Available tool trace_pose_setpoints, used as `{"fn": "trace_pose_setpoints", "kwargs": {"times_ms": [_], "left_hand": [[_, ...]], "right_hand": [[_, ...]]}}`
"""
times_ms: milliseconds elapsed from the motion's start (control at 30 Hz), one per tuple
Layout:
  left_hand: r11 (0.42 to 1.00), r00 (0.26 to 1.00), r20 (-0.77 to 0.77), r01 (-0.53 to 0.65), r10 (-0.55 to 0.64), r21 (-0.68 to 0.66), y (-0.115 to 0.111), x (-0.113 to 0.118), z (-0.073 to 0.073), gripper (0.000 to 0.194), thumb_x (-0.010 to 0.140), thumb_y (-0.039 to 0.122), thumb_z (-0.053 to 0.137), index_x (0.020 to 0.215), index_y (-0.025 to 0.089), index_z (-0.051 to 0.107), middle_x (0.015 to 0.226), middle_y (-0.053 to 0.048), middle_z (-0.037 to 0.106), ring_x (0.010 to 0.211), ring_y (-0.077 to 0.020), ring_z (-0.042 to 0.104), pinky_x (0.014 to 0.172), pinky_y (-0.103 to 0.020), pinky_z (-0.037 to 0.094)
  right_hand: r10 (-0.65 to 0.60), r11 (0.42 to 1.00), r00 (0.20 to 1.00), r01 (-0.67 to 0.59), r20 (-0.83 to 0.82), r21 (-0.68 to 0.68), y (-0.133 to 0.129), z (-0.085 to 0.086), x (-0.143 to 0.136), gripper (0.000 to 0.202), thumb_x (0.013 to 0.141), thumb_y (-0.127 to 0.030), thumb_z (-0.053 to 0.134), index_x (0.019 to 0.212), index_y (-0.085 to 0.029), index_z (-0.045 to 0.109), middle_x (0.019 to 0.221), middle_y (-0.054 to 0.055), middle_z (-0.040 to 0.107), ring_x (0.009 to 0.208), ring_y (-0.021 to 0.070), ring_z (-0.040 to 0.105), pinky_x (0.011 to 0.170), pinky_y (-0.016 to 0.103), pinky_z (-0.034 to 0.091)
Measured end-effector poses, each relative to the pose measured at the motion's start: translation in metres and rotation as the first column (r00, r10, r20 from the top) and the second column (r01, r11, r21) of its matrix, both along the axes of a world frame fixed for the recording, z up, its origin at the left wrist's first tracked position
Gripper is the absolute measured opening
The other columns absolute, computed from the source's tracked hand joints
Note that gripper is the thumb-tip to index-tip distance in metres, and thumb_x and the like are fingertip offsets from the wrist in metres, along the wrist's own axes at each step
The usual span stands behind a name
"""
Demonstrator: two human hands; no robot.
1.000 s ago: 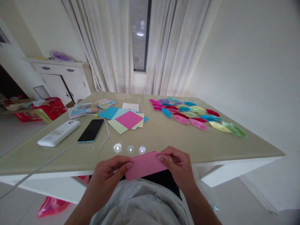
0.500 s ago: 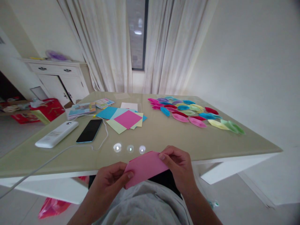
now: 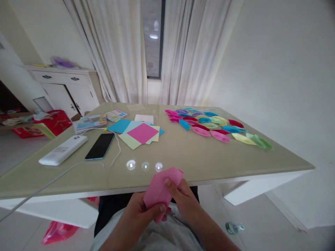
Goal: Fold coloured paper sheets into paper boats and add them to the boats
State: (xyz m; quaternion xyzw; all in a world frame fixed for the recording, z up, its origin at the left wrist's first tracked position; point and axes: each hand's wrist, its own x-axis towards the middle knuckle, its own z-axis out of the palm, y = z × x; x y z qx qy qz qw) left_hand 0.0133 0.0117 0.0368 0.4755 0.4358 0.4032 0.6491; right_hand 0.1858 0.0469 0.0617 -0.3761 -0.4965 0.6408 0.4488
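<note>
Pink paper (image 3: 156,190) slants beside the table's (image 3: 209,162) near edge. The left hand (image 3: 138,211) clasps its lower end; the right hand (image 3: 184,200) pinches its right side.

My paper (image 3: 155,190) is plain pink; beyond my hands (image 3: 184,199), the top sheet (image 3: 143,133) is magenta, the table (image 3: 199,157) greenish beige.

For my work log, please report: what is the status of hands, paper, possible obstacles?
Left hand, right hand: both holding pink paper. Folded, tilted, near table edge. Phone lies apart; nothing seen blocking.
</note>
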Motion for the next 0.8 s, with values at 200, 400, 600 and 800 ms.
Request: {"fn": "trace_pose_setpoints", "kwargs": {"times_ms": [200,400,600,800], "left_hand": [[0.999,0.995,-0.091,0.035,-0.035,0.004,0.005,-0.006,0.011,0.049,0.084,0.065,0.082,0.081,0.016,0.081,0.074,-0.007,0.079,0.063,-0.0206,0.068,0.062,-0.030,0.052],[0.998,0.983,-0.171,0.067,-0.066,0.001,0.001,-0.008,0.002,0.035,0.082,0.051,0.086,0.082,0.018,0.077,0.076,-0.004,0.077,0.070,-0.0209,0.068,0.068,-0.030,0.051],[0.987,0.984,-0.091,0.156,-0.152,0.041,0.005,-0.015,0.002,0.023,0.091,0.041,0.081,0.095,0.018,0.080,0.089,-0.005,0.079,0.086,-0.0210,0.071,0.081,-0.031,0.053],[0.980,0.988,0.091,-0.138,0.126,0.142,0.009,-0.018,-0.001,0.046,0.087,0.030,0.088,0.115,0.028,0.052,0.107,-0.003,0.076,0.091,-0.0192,0.073,0.086,-0.034,0.058]], "right_hand": [[-0.134,0.952,0.970,0.069,0.204,0.299,0.024,0.019,0.021,0.065,0.102,-0.075,0.054,0.067,-0.021,0.054,0.065,-0.003,0.046,0.064,0.0152,0.041,0.062,0.028,0.036],[-0.255,0.937,0.950,0.197,0.180,0.288,0.016,0.006,0.016,0.064,0.102,-0.077,0.050,0.069,-0.022,0.051,0.064,-0.003,0.042,0.062,0.0150,0.036,0.058,0.028,0.029],[-0.548,0.807,0.837,0.526,0.006,0.269,0.028,0.000,0.030,0.068,0.096,-0.080,0.060,0.061,-0.023,0.048,0.055,-0.005,0.039,0.053,0.0131,0.036,0.050,0.028,0.029],[-0.407,0.877,0.911,0.409,-0.060,0.252,0.021,0.002,0.032,0.049,0.104,-0.062,0.064,0.080,-0.021,0.066,0.055,-0.004,0.054,0.049,0.0131,0.050,0.050,0.026,0.044]]}}
